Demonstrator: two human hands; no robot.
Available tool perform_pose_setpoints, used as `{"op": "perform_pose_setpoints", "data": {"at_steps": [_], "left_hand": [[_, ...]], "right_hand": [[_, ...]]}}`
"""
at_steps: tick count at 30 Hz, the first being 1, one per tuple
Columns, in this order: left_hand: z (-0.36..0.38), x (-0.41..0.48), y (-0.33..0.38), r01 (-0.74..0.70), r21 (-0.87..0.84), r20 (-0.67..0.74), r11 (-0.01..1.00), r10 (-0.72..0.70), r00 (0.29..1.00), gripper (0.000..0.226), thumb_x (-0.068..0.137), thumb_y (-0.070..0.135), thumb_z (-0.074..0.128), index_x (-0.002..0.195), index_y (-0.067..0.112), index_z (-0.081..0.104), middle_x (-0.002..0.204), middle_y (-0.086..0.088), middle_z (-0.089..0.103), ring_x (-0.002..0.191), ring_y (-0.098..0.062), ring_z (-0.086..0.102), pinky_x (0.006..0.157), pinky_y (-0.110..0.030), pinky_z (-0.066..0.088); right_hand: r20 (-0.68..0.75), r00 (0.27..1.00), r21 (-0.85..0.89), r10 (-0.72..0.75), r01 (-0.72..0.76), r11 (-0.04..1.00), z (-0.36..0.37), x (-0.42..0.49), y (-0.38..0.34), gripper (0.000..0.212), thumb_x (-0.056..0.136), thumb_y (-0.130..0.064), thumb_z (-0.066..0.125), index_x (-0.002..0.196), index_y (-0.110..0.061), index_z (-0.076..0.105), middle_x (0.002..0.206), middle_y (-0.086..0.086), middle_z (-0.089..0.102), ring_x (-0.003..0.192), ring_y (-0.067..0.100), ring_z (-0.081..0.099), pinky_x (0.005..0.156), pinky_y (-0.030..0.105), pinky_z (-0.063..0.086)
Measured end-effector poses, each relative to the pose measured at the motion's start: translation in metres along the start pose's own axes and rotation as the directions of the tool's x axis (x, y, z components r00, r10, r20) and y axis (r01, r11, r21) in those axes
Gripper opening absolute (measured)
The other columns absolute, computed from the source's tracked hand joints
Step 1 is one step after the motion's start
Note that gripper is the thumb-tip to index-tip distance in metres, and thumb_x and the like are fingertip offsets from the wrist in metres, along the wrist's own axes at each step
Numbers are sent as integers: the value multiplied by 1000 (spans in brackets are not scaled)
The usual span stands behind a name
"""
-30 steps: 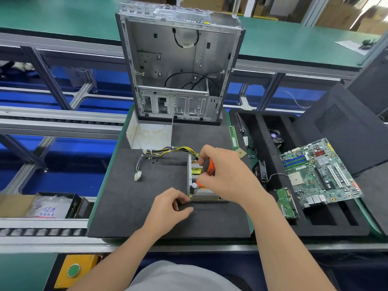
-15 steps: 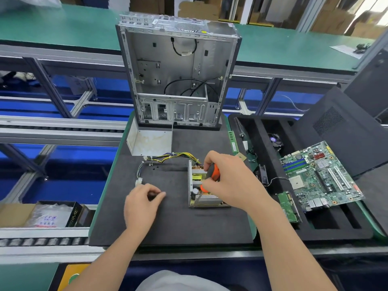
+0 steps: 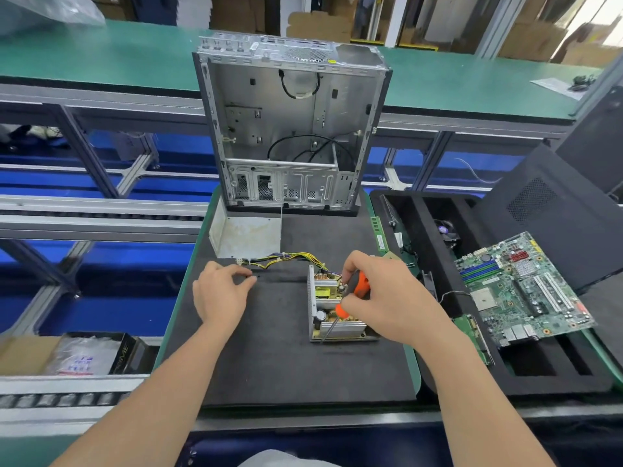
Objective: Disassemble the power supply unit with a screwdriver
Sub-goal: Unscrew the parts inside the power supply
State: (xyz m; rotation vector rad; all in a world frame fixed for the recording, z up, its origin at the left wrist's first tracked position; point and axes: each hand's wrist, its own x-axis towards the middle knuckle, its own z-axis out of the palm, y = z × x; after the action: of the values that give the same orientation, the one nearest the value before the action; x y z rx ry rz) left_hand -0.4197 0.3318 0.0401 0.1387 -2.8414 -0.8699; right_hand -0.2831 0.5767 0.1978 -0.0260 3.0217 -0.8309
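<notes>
Fingers (image 3: 236, 268) of the left hand (image 3: 220, 294) are bent and nearly closed, left of the power supply unit (image 3: 342, 326), by a tiny dark screw (image 3: 258, 276); I cannot tell if they pinch anything. The unit lies open on the mat (image 3: 286, 365). Over it the right hand (image 3: 391, 298) holds the orange screwdriver (image 3: 358, 286), tip down at its near edge. Best to keep it straight, push down and turn slowly

Metal power supply unit (image 3: 350, 329); foam mat (image 3: 269, 365)
</notes>
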Motion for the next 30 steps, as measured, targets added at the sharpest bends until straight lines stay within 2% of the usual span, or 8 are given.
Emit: {"op": "perform_pose_setpoints", "data": {"at_steps": [6,11,16,21,24,27,29,30], "left_hand": [[12,7,-4,26,14,70,1000,-27,997,12,84,40,86,93,34,82,94,0,51,78,-21,50,88,-42,49],[15,5,-9,94,-63,89,994,-88,992,20,80,42,88,97,33,83,97,-3,55,86,-29,64,90,-42,52],[13,6,-16,109,-115,140,987,-92,986,26,79,41,90,103,32,82,97,1,53,91,-27,63,85,-39,53],[13,2,-21,86,-140,132,986,-67,989,25,82,39,88,105,31,82,94,3,52,86,-19,58,77,-32,44],[9,-1,-18,71,-153,99,986,-56,993,20,87,38,83,106,30,81,93,1,53,83,-16,56,74,-31,42],[3,-16,-5,99,-221,-42,970,-111,993,13,94,24,71,107,23,73,91,1,55,84,-18,56,73,-34,41],[1,-40,13,96,-320,-95,943,-132,987,12,91,20,70,100,26,64,93,6,58,89,-19,59,76,-36,44],[1,-53,25,70,-381,-69,922,-103,992,13,90,22,70,98,28,61,93,10,59,90,-15,59,77,-36,45]], "right_hand": [[-1,1000,7,12,-12,1000,-2,1,3,18,87,-27,69,98,-31,56,87,-14,64,85,6,53,71,34,53],[-4,1000,2,13,-13,1000,-2,2,9,19,87,-30,69,98,-33,55,86,-14,64,89,6,52,71,32,53],[2,1000,6,20,-20,1000,0,6,11,20,87,-30,70,99,-33,54,87,-14,63,89,9,53,70,32,53],[18,1000,21,23,-24,999,1,10,12,21,86,-27,70,99,-32,54,87,-13,61,87,11,54,72,39,56],[6,1000,12,26,-26,1000,1,11,13,20,85,-28,69,97,-33,54,81,-14,60,89,3,49,70,37,53],[-16,999,15,30,-30,999,-1,12,16,19,83,-27,70,95,-32,56,78,-13,61,92,-3,49,65,32,50],[-26,999,3,37,-37,999,-2,13,17,19,83,-27,70,93,-32,55,77,-13,61,84,2,53,63,34,52],[-26,999,-9,40,-41,999,-3,14,17,19,83,-28,69,93,-32,54,78,-13,61,81,3,54,64,35,53]]}}
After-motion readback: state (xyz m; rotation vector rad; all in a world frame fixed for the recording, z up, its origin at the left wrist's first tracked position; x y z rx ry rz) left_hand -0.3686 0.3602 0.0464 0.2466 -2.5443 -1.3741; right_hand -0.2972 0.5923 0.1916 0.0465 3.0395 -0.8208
